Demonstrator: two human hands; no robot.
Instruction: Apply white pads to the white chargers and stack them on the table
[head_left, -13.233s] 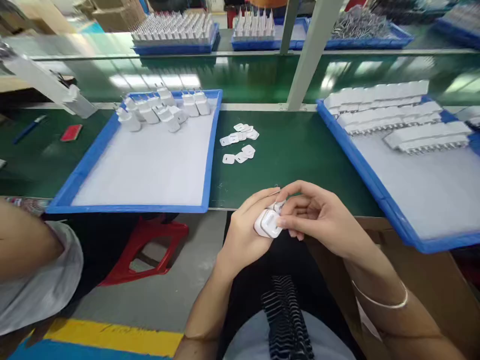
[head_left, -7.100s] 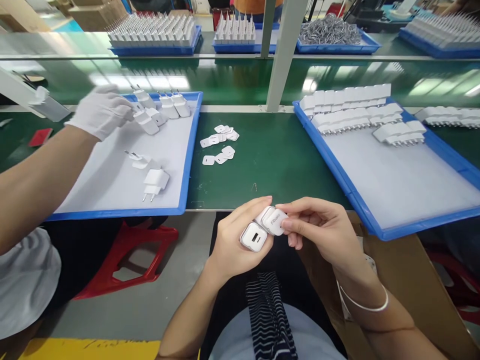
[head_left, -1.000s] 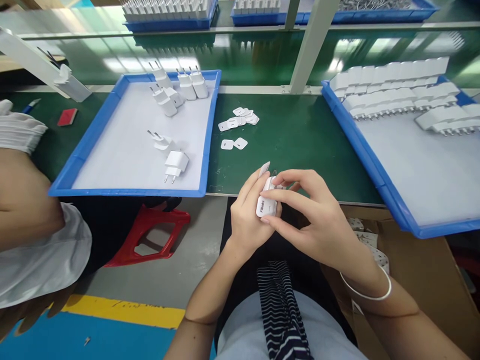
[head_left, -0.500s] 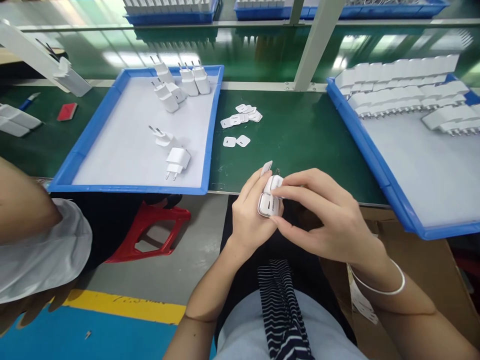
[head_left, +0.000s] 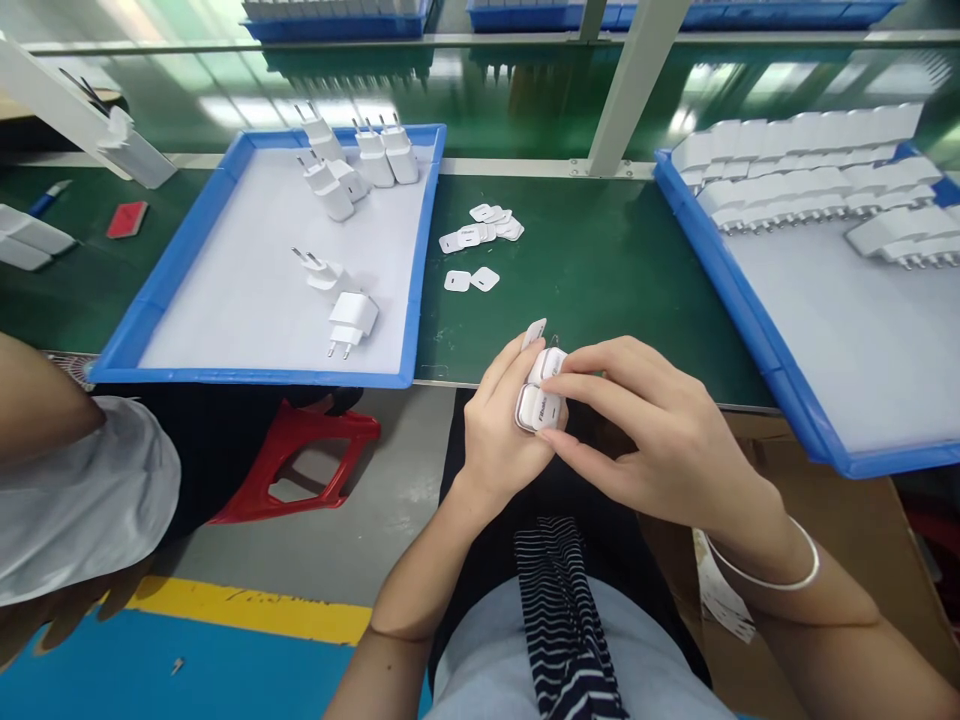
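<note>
Two white chargers (head_left: 541,398) lie side by side in my left hand (head_left: 499,435), whose fingers wrap round them. A thin white plate (head_left: 534,332) sticks up between fingers of the same hand. My right hand (head_left: 652,430) touches the chargers from the right; its thumb and fingertips press a small white plate with dark print (head_left: 547,407) on the nearer charger's end face. Beyond my hands, on the green table (head_left: 585,260), lie a loose pile of white plates (head_left: 487,229) and two separate ones (head_left: 471,280).
At the left, a blue-rimmed tray (head_left: 414,330) holds several white chargers with pins. Another blue-rimmed tray (head_left: 795,400) at the right holds rows of chargers. A metal post (head_left: 626,95) rises behind the table. A person's arm (head_left: 41,410) and a red stool (head_left: 300,470) are at the left.
The printed plate on the nearer charger has turned: its lettering now shows, and its dark slot has moved from the middle to the right. Both hands stay nearly in place.
</note>
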